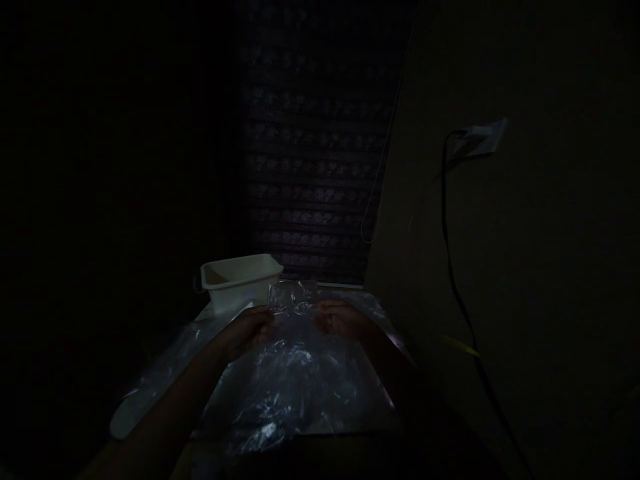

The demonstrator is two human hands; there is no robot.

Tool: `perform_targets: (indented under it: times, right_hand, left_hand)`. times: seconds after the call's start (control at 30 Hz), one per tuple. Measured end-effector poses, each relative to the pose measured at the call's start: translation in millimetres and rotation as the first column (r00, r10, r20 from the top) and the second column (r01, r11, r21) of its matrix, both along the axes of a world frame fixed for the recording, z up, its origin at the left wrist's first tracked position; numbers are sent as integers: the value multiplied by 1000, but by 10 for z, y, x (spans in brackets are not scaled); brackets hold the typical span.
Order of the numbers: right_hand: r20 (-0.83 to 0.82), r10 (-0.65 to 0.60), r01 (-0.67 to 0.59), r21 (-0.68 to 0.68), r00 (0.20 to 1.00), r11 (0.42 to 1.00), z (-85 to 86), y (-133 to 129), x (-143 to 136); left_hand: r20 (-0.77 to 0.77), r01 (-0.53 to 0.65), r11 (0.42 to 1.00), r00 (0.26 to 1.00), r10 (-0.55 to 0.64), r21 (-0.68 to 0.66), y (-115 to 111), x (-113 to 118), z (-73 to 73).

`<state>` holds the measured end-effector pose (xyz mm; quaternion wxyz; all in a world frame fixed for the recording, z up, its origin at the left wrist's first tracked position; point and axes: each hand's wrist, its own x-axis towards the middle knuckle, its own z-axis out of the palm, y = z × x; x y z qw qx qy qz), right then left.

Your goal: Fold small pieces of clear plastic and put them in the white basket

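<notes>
In the dim head view, my left hand [251,328] and my right hand [345,321] face each other above a table. Between them stretches a clear plastic bag or sheet [294,298], its crinkles catching the light. The fingers of each hand are closed on one side edge of it. More clear, wrinkled plastic [295,373] spreads over the table below my hands and hangs past its front edge. Darkness hides whether the held piece is separate from the plastic underneath.
A white plastic tub [243,283] stands at the back left of the table [131,412]. Behind is a dark patterned blind [310,160] with a pull cord [383,173]. On the right wall a black cable [453,267] hangs from a socket [480,139].
</notes>
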<state>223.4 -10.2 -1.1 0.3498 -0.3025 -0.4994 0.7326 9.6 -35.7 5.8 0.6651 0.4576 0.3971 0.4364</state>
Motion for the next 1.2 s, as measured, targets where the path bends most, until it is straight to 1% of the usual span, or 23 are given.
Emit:
perform_targets:
  times: [0.07, 0.17, 0.27, 0.37, 0.47, 0.67, 0.8, 0.9, 0.97, 1.07, 1.2]
  right_hand:
    - [0, -30, 30, 11, 1000, 999, 0, -2, 2]
    - [30, -61, 60, 35, 998, 998, -17, 13, 3]
    - [101, -74, 71, 35, 992, 997, -32, 30, -5]
    - [116, -92, 90, 19, 989, 996, -38, 34, -23]
    - [96, -85, 83, 24, 992, 996, -54, 40, -43]
    - [24, -176, 175, 37, 984, 984, -80, 67, -59]
    - [-4, -165, 165, 31, 986, 986, -60, 50, -55]
    - [-17, -151, 151, 41, 988, 988, -50, 33, -46]
    - [-21, -141, 142, 46, 990, 989, -56, 31, -37]
    - [-28, -132, 133, 47, 991, 990, -82, 48, -20]
    - [-37, -147, 149, 51, 988, 988, -129, 85, -7]
  left_hand:
    - [17, -14, 1000, 1000, 14, 12, 4, -4, -12]
    - [-3, -32, 999, 999, 32, 15, 1, -4, -21]
    - [-26, -44, 999, 999, 45, 17, -21, 4, 0]
    - [-34, -49, 999, 998, 50, 9, -37, 11, 20]
    - [-27, -44, 999, 999, 45, 16, -27, 6, 8]
    - [-10, -61, 998, 998, 61, -5, -5, -10, -20]
    - [1, -25, 1000, 1000, 25, -1, 5, -16, -41]
    - [18, -7, 999, 1000, 6, 48, 31, -21, -74]
    - [22, -18, 998, 1000, 17, 62, 49, -20, -93]
    - [27, -40, 998, 999, 39, 48, 59, -7, -99]
    - [14, -20, 999, 1000, 19, 45, 43, 15, -83]
